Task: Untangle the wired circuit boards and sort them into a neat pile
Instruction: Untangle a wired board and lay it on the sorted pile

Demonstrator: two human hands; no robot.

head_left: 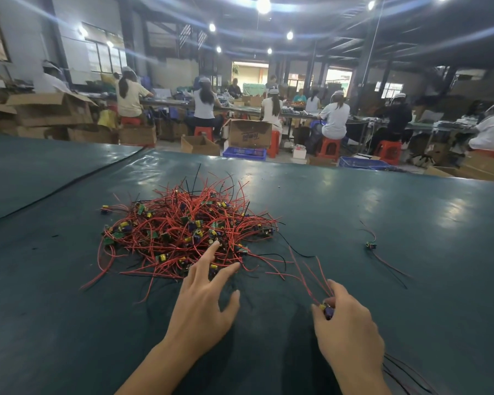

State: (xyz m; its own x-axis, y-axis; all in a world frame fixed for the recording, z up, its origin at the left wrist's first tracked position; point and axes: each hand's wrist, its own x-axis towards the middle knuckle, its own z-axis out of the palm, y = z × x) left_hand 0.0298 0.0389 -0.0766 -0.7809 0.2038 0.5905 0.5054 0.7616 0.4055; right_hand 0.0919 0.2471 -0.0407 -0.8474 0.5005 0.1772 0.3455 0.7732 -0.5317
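Tangled heap of wired circuit boards (183, 232): small green PCBs w/ yellow and blue components, red and black leads looped in all directions. Lies on table mat, leads splaying outward. Single board (370, 246) lies well right of heap, leads trailing toward near side. Held board (327, 309) sits near-right of heap, red leads angled up toward heap.
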